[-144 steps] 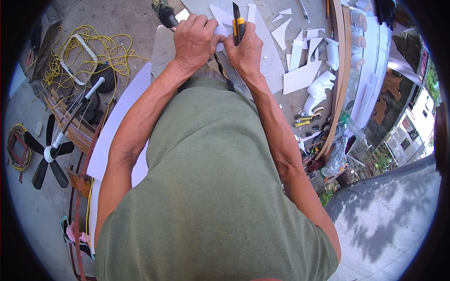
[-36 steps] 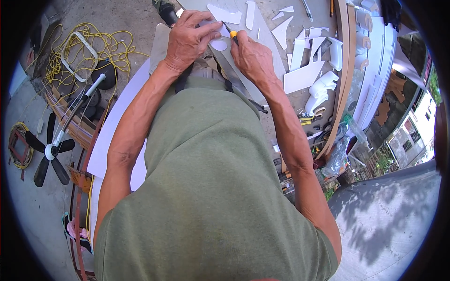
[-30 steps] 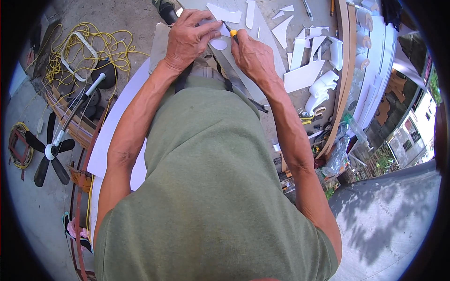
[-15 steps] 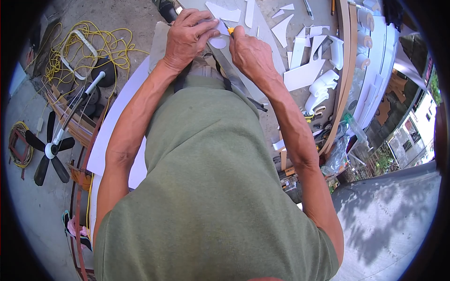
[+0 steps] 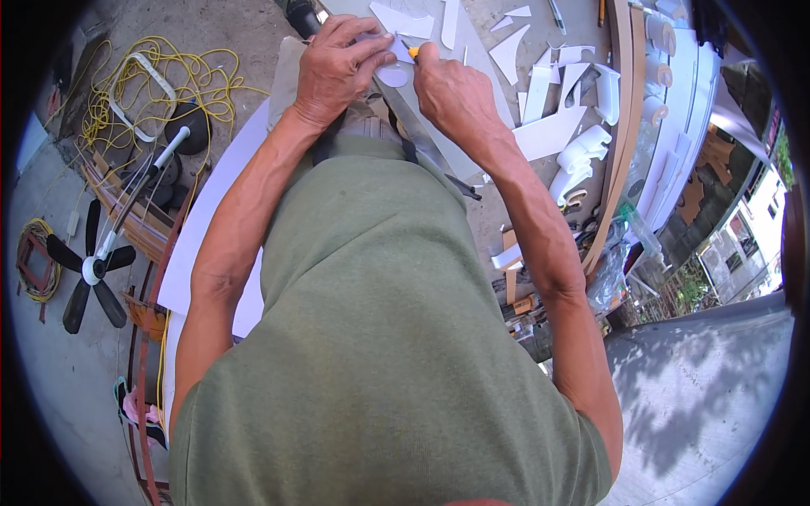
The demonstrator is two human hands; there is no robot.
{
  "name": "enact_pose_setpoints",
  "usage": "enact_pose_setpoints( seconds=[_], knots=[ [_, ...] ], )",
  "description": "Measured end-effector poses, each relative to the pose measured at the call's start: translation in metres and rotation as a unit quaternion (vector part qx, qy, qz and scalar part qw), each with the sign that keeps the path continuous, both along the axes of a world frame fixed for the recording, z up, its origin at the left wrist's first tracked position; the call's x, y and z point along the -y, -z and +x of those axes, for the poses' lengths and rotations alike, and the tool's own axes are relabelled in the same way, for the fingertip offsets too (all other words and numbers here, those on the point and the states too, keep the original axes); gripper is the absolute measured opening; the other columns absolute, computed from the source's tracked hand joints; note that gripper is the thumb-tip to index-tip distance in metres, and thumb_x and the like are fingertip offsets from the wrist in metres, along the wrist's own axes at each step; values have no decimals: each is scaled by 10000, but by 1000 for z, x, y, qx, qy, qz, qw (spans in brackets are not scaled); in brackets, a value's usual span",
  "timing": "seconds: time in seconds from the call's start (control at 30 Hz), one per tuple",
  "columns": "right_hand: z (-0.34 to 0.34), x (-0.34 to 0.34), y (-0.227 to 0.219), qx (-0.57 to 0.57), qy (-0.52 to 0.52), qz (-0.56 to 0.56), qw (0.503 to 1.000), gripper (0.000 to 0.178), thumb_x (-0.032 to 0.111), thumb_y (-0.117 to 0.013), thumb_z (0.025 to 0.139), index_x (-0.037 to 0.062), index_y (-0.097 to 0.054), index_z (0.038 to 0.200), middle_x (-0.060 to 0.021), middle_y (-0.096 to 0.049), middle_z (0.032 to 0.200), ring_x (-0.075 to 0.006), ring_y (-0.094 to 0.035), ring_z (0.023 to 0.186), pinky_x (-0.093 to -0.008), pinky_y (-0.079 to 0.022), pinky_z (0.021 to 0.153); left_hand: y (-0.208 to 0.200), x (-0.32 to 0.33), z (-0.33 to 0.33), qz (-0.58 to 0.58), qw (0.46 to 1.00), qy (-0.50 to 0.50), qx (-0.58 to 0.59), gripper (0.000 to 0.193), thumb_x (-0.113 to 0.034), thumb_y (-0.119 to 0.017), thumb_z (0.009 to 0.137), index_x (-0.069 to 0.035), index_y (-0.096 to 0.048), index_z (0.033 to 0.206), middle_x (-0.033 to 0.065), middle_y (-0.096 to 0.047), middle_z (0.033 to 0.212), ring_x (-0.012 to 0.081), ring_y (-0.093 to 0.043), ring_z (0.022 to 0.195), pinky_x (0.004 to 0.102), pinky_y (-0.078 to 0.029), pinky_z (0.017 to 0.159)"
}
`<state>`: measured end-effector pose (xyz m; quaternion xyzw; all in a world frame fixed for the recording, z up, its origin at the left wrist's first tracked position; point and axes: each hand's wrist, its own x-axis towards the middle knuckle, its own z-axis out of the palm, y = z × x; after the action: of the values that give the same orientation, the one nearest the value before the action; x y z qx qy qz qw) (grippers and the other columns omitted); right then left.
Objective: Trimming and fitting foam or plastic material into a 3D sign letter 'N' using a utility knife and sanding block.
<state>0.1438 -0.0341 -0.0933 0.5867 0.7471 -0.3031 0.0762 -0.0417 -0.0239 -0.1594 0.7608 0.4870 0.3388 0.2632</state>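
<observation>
- White piece (image 5: 391, 77) with a rounded end lies between your two hands, on or just over the grey board (image 5: 478, 66), partly covered by your left fingers
- Your cutter (image 5: 413, 52) has turned over: a few seconds ago its blade stood up and away from the piece, and now it points down and inward, its tip seeming to meet the piece, though contact is too small to confirm
- Your right hand (image 5: 460, 93) is closed round the cutter's handle; over the last second it has barely moved, while your right elbow (image 5: 567, 282) has swung a little outward
- Your left hand (image 5: 339, 69) stays in nearly the same place, fingers bent, thumb and fingertips at the piece; you cannot tell from this view whether they pinch it or only press
- Taken together, the piece looks steadied and the blade engaged, with small, careful strokes the likely scale of work
- Mind your left fingertips, very near the blade
- Close by, a white offcut (image 5: 403, 23) lies just beyond the blade, and the board's near edge slants past the rounded end
- To your right, a curved offcut (image 5: 510, 55) and a broad offcut (image 5: 548, 132) crowd the side, with brown strips (image 5: 623, 101) beyond; the yellow cord (image 5: 202, 88) lies well apart on your left
</observation>
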Motion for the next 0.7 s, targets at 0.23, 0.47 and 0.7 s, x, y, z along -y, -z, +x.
enact_pose_setpoints(
  seconds=[0.23, 0.47, 0.7],
  knots=[
    [9, 9, 8, -12, 22, -4, 1000, 222, 225, -484, 1004, 15, -465, 937, -238, -633, 632, -452, -636, 593, -536, -486, 550, -8, -1, 2, -36, 999, -2, -8, 273, -142, -828, 705, -84, -777, 967, 52, -657, 959, 244, -603, 952, 356, -511, 818],
    [10, 17, 0, -7, 58, -36, 998, 244, 259, -499, 1006, 23, -461, 958, -235, -632, 638, -441, -629, 591, -524, -472, 549, -4, -3, 0, -16, 1000, 5, 17, 263, -126, -831, 699, -78, -778, 953, 54, -651, 941, 244, -599, 937, 357, -506, 800],
    [9, 10, 4, -12, 55, -9, 998, 246, 255, -512, 994, 24, -479, 916, -190, -675, 736, -397, -663, 648, -497, -500, 583, -1, -1, -1, -20, 1000, 1, 15, 273, -125, -832, 698, -80, -780, 962, 53, -657, 959, 239, -595, 948, 350, -509, 815]
  ],
)
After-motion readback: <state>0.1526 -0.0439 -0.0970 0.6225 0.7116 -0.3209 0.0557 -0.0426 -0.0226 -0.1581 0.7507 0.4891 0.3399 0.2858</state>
